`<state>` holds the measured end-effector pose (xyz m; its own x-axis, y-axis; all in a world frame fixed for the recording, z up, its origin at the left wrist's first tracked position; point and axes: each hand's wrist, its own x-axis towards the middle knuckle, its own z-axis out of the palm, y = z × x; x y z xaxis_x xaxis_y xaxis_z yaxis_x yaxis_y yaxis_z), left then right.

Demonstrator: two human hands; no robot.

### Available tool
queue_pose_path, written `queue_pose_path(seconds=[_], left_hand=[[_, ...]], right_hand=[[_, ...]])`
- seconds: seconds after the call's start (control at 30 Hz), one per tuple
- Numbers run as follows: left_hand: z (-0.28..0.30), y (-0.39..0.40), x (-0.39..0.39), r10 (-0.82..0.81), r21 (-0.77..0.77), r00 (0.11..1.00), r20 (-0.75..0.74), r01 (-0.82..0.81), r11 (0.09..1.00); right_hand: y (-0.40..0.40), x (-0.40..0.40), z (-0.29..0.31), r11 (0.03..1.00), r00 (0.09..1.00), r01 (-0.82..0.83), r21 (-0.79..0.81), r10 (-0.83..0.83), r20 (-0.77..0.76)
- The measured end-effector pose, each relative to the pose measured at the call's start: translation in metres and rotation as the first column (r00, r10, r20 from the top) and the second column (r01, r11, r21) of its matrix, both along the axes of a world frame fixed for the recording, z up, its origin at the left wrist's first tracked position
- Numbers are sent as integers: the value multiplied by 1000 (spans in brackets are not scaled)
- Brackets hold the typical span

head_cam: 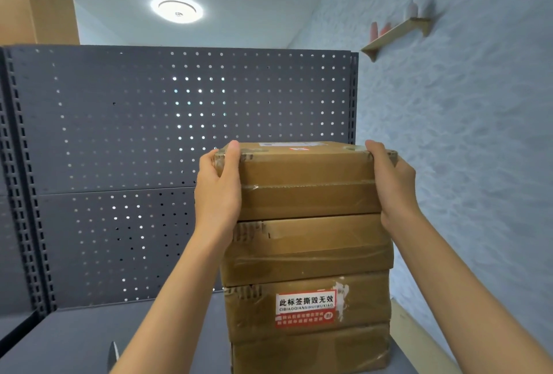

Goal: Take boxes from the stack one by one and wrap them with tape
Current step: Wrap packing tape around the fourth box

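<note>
A stack of brown cardboard boxes stands on a grey shelf [89, 340], right of centre. The top box [305, 185] is taped and carries a white label on its upper face. My left hand [220, 188] grips its left front corner, thumb over the top edge. On the right front corner sits my right hand [392, 185], clasping it the same way. Under it lies a second box [308, 249] with torn tape. A third box [308, 308] below bears a red and white sticker. Whether the top box is lifted off the stack I cannot tell.
A dark grey pegboard panel [149, 140] backs the shelf. A textured pale blue wall [466, 134] runs close on the right, with a small wooden wall shelf [395, 34] high up. A large cardboard box [33, 2] stands at the top left. A ceiling lamp [177, 9] glows overhead.
</note>
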<state>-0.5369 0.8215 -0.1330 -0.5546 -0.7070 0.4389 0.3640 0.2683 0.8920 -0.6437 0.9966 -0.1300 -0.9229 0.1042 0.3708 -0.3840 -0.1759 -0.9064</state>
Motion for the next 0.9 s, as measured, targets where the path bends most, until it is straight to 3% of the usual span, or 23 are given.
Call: queue_pose_path(seconds=[0.37,0.43,0.53,0.63,0.7,0.8,0.9], left_hand=[[4,-2,10,34,-111,996,79,-25,993],[6,-4,15,73,-199,993,97,-53,979],[9,-6,27,191,-365,977,90,-146,919],[14,-6,41,338,-570,940,50,-251,782],[16,-6,50,474,-708,881,16,-325,627],[15,-13,66,608,-849,787,-103,-389,359],[10,-26,85,657,-885,732,-180,-412,217]], right_hand=[[16,7,3,988,992,-113,104,108,59],[23,9,5,990,999,-54,134,54,4],[28,16,6,953,967,165,253,-105,-234],[20,31,8,832,846,401,384,-176,-503],[9,43,10,745,757,510,430,-152,-635],[-10,61,10,671,642,605,429,-91,-761],[-32,76,7,662,579,618,424,-18,-815]])
